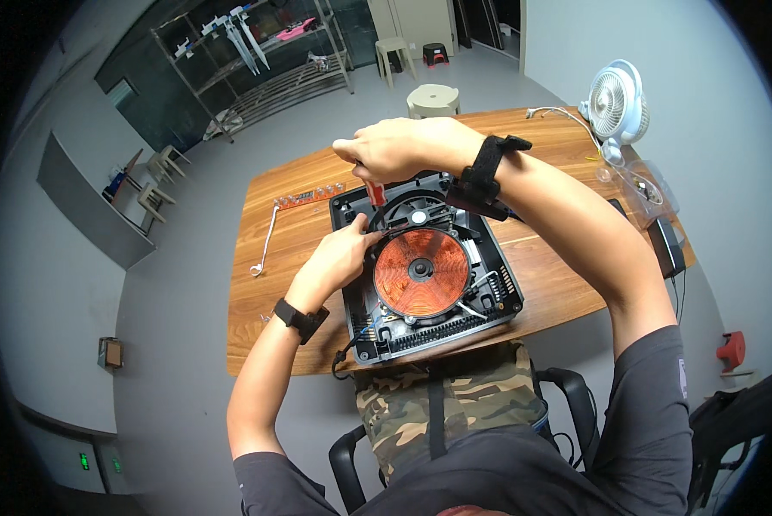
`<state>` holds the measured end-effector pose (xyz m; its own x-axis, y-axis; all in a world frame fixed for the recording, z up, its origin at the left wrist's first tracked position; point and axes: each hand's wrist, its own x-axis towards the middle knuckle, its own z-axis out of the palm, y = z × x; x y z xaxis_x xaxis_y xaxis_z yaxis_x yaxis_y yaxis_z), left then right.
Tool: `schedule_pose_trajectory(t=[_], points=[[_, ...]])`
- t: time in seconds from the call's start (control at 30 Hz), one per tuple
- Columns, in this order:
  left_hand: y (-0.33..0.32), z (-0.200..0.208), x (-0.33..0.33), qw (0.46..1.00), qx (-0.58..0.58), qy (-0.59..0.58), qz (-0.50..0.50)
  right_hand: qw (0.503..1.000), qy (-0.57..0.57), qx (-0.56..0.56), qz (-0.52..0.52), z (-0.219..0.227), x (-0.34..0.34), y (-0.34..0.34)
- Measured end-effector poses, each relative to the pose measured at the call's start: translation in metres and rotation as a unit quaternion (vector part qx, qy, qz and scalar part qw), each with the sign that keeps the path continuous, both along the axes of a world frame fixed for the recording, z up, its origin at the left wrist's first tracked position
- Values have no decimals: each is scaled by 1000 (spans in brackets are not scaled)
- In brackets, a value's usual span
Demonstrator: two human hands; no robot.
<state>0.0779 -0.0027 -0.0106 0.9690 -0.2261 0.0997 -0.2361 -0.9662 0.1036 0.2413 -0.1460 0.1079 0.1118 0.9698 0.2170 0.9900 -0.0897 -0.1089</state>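
An opened induction cooker (510,297), its black casing holding a round copper coil (412,288), lies on the table in front of me. Above its far left part, my right hand (394,150) is closed round a screwdriver (375,193) with a red handle, pointing down into the casing. My left hand (338,256) rests at the coil's upper left edge, beside the screwdriver's lower end. Its thumb and forefinger are drawn together there; what they pinch, if anything, is hidden. A round black fan part (418,217) shows behind the coil.
The wooden table (558,275) carries an orange strip with knobs (308,197) and a white cord at left. A white fan (614,103), a clear plastic container (648,191) and a black box (666,245) stand at right. A camouflage cloth (489,391) covers my lap.
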Motion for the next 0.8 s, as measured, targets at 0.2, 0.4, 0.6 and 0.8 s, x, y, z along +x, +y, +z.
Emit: schedule_pose_trajectory(t=[0.2, 0.4, 0.6, 0.8], points=[[1, -1, 2, 1000, -1, 4, 2, 990, -61, -78, -99, 13, -11, 1], [-3, 5, -3, 1000, 2, 17, 17, 968, 68, -184, -156, 36, -24, -8], [-8, 10, 0, 1000, 6, 16, 9, 985, -37, -94, -137, 22, -15, -6], [-2, 3, -4, 1000, 4, 12, 22, 986, -50, -72, -141, 15, -22, -6]])
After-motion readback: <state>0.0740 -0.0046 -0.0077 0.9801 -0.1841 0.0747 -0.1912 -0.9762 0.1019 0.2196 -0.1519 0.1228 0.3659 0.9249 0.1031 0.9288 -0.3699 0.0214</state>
